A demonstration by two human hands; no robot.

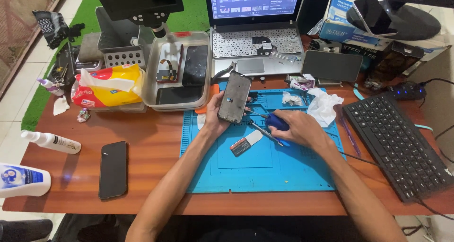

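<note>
While unlidded, phones (195,64) in tub (147,93)

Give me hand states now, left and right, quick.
Left hand: closed, holding a phone frame upright over the blue mat.
Right hand: closed on a blue-handled tool.

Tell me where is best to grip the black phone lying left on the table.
Probably grip the black phone by its two long edges, coming from above. It lies flat on the table, with bare wood along both sides, so fingers fit there; its face gives no hold.
</note>
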